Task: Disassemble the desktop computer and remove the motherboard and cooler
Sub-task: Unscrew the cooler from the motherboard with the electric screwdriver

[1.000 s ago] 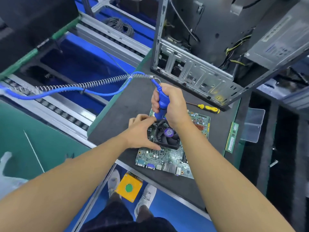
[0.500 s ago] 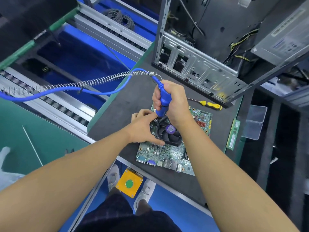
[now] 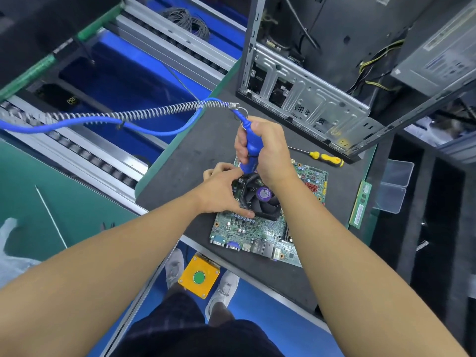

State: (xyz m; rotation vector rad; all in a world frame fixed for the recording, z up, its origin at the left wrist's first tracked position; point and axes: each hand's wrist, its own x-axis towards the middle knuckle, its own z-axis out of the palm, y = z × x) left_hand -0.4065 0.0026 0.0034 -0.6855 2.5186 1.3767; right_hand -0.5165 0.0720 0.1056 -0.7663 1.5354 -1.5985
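Right hand (image 3: 268, 150): closed in a full fist round the blue powered driver (image 3: 251, 153). Driver held upright, long axis near vertical, nose down.

Left hand (image 3: 221, 191): fingers curled over the left edge of the cooler (image 3: 260, 202), thumb along its near side, bracing it. The bit tip and the screw were hidden behind these fingers, so I could not confirm seating.

Key relation: the cooler lay directly below the right hand and slightly nearer me. The driver's nose met its far-left corner, just beside the left fingertips. My judgement: the next move depends on keeping the driver's axis square to the board over that corner. The right hand is the working one; the left only steadies.

Cooler: square black plastic fan frame, curved blades, round purple hub label. It sat on the motherboard (image 3: 247, 228), a flat green rectangle with small capacitors and metal ports along its near edge. The board lay flat on the dark grey mat (image 3: 195, 155), already out of the case (image 3: 309, 99).

Outward:
- case of bare stamped steel, open, beyond the board
- yellow-handled screwdriver (image 3: 327, 158) lying between board and case
- green memory stick (image 3: 360, 204) at the mat's right edge
- blue hose in a steel spring coil (image 3: 128, 115) running left from the driver's top
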